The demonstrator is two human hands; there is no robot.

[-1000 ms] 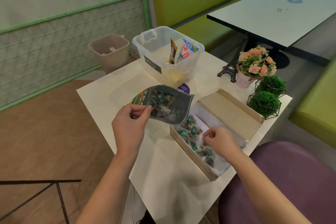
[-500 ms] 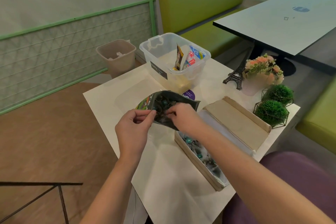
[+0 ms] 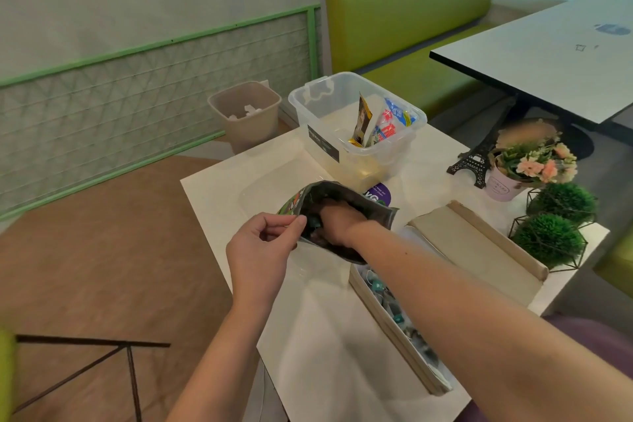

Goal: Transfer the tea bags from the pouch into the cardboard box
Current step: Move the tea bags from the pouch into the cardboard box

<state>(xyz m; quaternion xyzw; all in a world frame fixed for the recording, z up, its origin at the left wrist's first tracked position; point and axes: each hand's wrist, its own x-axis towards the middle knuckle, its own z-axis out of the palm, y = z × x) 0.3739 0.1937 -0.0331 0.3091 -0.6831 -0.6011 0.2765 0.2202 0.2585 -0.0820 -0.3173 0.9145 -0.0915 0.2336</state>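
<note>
- Left hand: thumb and fingers pinch the near-left edge of the pouch, holding its mouth open above the worktop.
- Right hand: plunged into the pouch mouth up to the wrist; the fingers are hidden inside, so whether they grip anything cannot be told.
- Pouch: dark foil interior, green printed outer face at its left edge; it is held tilted, its mouth facing the viewer, just left of the far end of the cardboard box.
- Cardboard box: long and shallow, lying on the right part of the worktop, its lid folded open to the right. Tea bags with teal tags lie inside, partly hidden by the right forearm.
- Clear plastic bin: at the far side of the worktop, holding a few sachets.
- Far right: a small tower model, a potted flower arrangement and two green balls in wire frames.
</note>
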